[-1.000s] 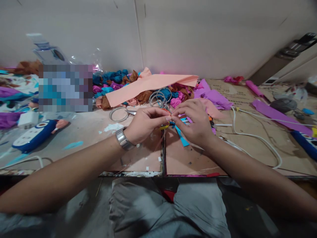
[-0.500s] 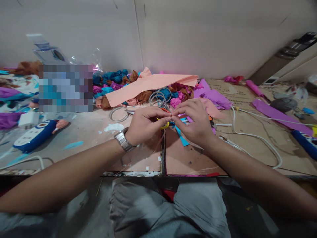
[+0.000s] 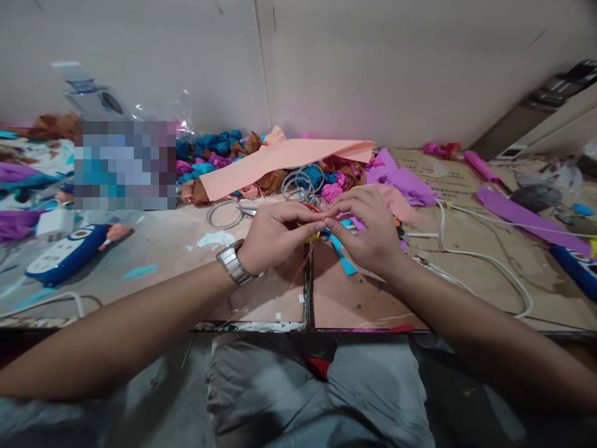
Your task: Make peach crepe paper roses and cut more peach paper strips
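My left hand [image 3: 273, 235], with a metal watch [image 3: 232, 264] on the wrist, and my right hand [image 3: 368, 229] meet fingertip to fingertip above the worktable. Both pinch a small orange and yellow piece [image 3: 313, 235] between them; its shape is mostly hidden by the fingers. A thin orange strand hangs down below my left hand. Blue paper strips [image 3: 342, 261] lie on the table under my right hand. Metal wire rings [image 3: 298, 183] rest just beyond my fingers.
A long peach paper sheet [image 3: 284, 158] lies over a heap of blue, brown and pink crumpled paper [image 3: 219, 149]. Purple paper [image 3: 405, 182] and a white cable [image 3: 485, 261] are to the right. A blue-and-white power strip [image 3: 63, 254] sits at the left.
Both hands stay pinched together at the same spot; only the fingertips shift slightly on the small piece.
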Demonstrator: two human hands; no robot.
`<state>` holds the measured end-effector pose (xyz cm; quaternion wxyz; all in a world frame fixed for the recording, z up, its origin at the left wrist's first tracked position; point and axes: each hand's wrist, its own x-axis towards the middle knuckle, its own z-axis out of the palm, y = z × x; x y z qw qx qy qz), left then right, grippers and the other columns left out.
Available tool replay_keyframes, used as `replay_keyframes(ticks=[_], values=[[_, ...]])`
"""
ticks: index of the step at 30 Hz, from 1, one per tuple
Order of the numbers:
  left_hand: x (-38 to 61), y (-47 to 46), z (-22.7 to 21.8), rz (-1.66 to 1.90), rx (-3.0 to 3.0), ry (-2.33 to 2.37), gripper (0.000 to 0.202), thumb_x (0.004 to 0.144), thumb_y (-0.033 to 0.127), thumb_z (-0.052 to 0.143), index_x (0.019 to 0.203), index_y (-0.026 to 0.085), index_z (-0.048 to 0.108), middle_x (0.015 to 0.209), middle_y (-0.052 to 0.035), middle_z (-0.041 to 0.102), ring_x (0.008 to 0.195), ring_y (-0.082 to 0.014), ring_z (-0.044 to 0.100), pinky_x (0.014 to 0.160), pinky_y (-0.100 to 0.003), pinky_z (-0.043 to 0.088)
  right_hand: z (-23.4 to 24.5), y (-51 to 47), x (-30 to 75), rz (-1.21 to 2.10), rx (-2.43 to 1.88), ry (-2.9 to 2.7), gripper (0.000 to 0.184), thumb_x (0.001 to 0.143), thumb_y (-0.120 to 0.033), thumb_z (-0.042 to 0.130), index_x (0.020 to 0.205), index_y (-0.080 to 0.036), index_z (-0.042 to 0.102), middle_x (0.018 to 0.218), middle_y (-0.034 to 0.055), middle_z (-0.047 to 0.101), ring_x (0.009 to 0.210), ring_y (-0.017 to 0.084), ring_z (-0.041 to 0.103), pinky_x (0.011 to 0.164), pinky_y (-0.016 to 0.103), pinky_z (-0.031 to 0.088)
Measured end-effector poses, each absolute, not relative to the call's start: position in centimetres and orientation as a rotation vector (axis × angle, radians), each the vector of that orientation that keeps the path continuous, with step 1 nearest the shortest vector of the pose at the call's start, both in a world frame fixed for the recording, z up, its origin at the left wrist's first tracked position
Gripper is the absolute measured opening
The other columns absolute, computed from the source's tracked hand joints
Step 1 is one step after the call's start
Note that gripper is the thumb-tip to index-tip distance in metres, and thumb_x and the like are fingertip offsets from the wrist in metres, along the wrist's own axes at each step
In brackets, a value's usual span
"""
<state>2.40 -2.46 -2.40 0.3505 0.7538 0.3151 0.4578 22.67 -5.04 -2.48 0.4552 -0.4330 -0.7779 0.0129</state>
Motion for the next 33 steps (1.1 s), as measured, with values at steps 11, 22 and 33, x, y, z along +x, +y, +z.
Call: replay_keyframes(ticks=[11,22,33], values=[[2.07,-2.4,-2.2,1.193,2.111,0.828,0.025,0.089,0.043,0.072,0.094,0.019,0.08,0.088,-0.0068,0.078,0.077,-0.0161,0.068,0.073,-0.027,0.052,-2.65,-5.15,22.49,0.051,-1.088,-1.944,0.019,0.095,-0.044,0.065,0.091,-0.025,0.066,0.095,0.0027,0.073,0.097,0.024,0.062,0.091,0.043,0.038],[2.2,-2.64,-2.16,1.171,2.095,0.826,0.026,0.092,0.042,0.069,0.094,0.017,0.077,0.091,-0.0078,0.076,0.079,-0.0165,0.068,0.075,-0.028,0.052,-2.63,-5.24,22.5,0.051,-1.099,-1.957,0.017,0.096,-0.041,0.065,0.093,-0.025,0.067,0.095,0.002,0.073,0.097,0.024,0.062,0.092,0.043,0.036],[2.37,-2.58,-2.54,1.162,2.048,0.808,0.028,0.093,0.041,0.068,0.093,0.015,0.076,0.089,-0.008,0.077,0.079,-0.0172,0.069,0.074,-0.027,0.053,-2.6,-5.19,22.46,0.034,-1.088,-1.972,0.016,0.098,-0.038,0.063,0.093,-0.025,0.068,0.092,0.0013,0.073,0.093,0.022,0.062,0.088,0.04,0.036]])
